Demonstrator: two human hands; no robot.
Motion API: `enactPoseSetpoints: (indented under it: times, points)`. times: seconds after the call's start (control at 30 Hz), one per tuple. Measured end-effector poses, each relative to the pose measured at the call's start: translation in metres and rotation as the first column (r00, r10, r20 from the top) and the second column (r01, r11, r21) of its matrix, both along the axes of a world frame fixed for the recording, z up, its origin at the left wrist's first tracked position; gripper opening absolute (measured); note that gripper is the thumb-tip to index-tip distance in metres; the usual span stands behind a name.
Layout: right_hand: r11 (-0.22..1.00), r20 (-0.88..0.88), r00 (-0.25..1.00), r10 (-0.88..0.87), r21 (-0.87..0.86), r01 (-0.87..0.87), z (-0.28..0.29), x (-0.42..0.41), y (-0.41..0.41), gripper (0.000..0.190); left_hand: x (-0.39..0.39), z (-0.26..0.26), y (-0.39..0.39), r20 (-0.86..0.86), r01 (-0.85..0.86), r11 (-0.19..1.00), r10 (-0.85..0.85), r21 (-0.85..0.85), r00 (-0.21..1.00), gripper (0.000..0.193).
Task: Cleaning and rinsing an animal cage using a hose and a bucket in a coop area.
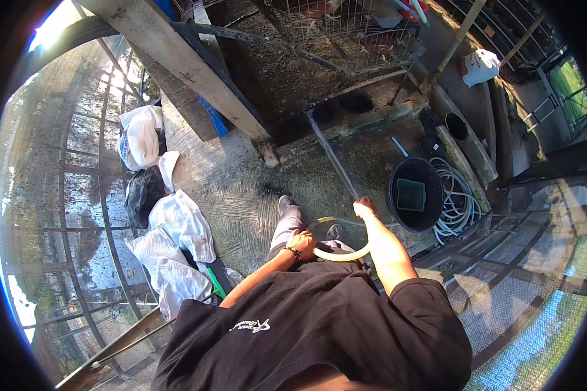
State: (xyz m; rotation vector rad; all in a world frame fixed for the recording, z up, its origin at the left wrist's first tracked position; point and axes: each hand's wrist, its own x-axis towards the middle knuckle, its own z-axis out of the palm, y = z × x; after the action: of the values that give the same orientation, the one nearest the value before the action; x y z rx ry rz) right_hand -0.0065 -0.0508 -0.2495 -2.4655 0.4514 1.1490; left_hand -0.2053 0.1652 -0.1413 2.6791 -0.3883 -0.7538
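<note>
My right hand point(364, 207) grips the end of a pale yellow hose point(342, 255). From it a jet of water point(333, 155) shoots forward to the dark, wet ground beneath the wire cages point(381, 48). Farther back along its length, the same hose is held in my left hand point(301, 243), close to my waist; a bracelet circles that wrist. Between my hands the hose bends in a loop, then trails across the floor to the right. Brown-feathered birds, apparently chickens, are partly visible in the cages.
A black bucket point(402, 222) with a green container point(411, 195) inside stands right, beside a coiled hose point(457, 215). White sacks point(183, 226) and a black bag point(145, 195) line the left netting. A post point(191, 63) slants ahead by a low concrete curb point(372, 119). Another white sack point(480, 67) sits far right.
</note>
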Motion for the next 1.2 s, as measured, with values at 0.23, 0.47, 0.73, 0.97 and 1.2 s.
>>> enactPoseSetpoints:
  times: [0.23,0.47,0.73,0.97,1.2]
  points:
    - [0.995,0.224,0.97,0.097,-0.022,-0.094,0.004,-0.017,0.011,0.027,-0.001,0.009,0.0,-0.048,-0.006,1.0,0.006,0.01,0.999,0.03]
    - [0.99,0.036,0.997,0.07,0.118,-0.074,0.029,-0.01,0.019,0.034,-0.008,0.0,0.006,-0.032,-0.016,1.0,0.017,0.026,0.999,0.03]
    - [0.986,0.245,0.968,0.058,0.139,-0.094,0.019,-0.002,0.022,0.036,-0.001,-0.002,0.003,-0.047,-0.008,0.999,0.009,0.037,0.999,0.03]
    - [0.988,0.133,0.988,0.075,0.124,-0.092,0.022,0.004,0.032,0.049,0.0,0.005,0.004,-0.083,-0.019,1.0,0.021,0.025,0.996,0.028]
    - [0.978,0.022,0.996,0.082,0.193,-0.084,0.006,0.003,0.03,0.059,0.002,0.009,0.004,-0.069,-0.009,0.999,0.012,0.034,0.998,0.031]
